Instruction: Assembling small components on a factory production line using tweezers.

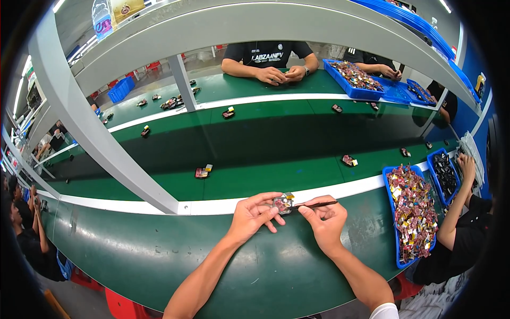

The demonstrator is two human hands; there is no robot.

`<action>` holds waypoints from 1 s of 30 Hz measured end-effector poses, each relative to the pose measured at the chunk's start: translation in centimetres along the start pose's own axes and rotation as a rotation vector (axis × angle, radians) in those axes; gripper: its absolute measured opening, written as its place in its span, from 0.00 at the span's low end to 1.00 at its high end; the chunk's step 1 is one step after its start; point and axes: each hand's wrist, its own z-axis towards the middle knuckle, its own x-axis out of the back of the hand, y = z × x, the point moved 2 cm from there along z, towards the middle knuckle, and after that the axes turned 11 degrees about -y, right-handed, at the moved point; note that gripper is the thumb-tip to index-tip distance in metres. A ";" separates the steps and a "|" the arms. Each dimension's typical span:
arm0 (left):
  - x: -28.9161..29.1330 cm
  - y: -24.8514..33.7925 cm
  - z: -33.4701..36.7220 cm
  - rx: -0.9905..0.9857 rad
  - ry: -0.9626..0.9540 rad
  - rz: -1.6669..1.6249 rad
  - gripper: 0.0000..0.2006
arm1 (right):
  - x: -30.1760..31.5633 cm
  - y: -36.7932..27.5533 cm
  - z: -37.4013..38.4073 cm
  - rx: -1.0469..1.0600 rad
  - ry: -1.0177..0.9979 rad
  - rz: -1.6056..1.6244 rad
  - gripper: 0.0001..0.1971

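Observation:
Over the near edge of the green bench, my left hand point(251, 217) grips a small electronic module point(281, 204) with a dark clear-edged case, a reddish board and a yellow piece on top. Its thumb and fingers pinch the module from the left. My right hand point(328, 222) is closed round a thin black tool point(320, 204) that looks like tweezers. The tool's tip reaches the module's right side; whether it pinches a part there is too small to tell.
A blue tray point(402, 263) heaped with reddish boards stands at my right, beside a smaller tray of black parts point(445, 173). Modules point(202, 171) lie spaced along the green belt point(255, 143) ahead. A grey post point(106, 133) rises left. Co-workers sit opposite and on both sides.

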 end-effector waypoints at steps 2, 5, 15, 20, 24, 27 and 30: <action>0.1 0.0 0.0 0.002 -0.004 0.006 0.20 | -0.1 0.1 0.1 -0.043 0.044 0.149 0.07; 0.2 -0.1 0.0 0.006 -0.002 0.004 0.20 | 0.0 0.1 0.0 -0.061 -0.023 0.109 0.07; 0.3 -0.2 0.0 0.004 0.007 -0.016 0.17 | -0.2 -0.2 -0.2 -0.003 -0.032 -0.045 0.06; 0.3 -0.4 0.1 -0.004 0.007 -0.016 0.16 | -0.1 -0.2 -0.2 0.034 -0.066 -0.109 0.06; 0.1 -0.4 0.0 0.003 0.023 0.019 0.15 | -0.4 -0.1 -0.2 0.034 -0.064 -0.099 0.06; 0.1 -0.5 0.0 0.012 0.024 0.023 0.15 | -0.4 0.0 -0.3 0.017 -0.064 -0.071 0.06; 0.0 -0.4 0.0 0.021 0.028 0.026 0.15 | -0.4 0.2 -0.3 0.015 -0.069 -0.053 0.06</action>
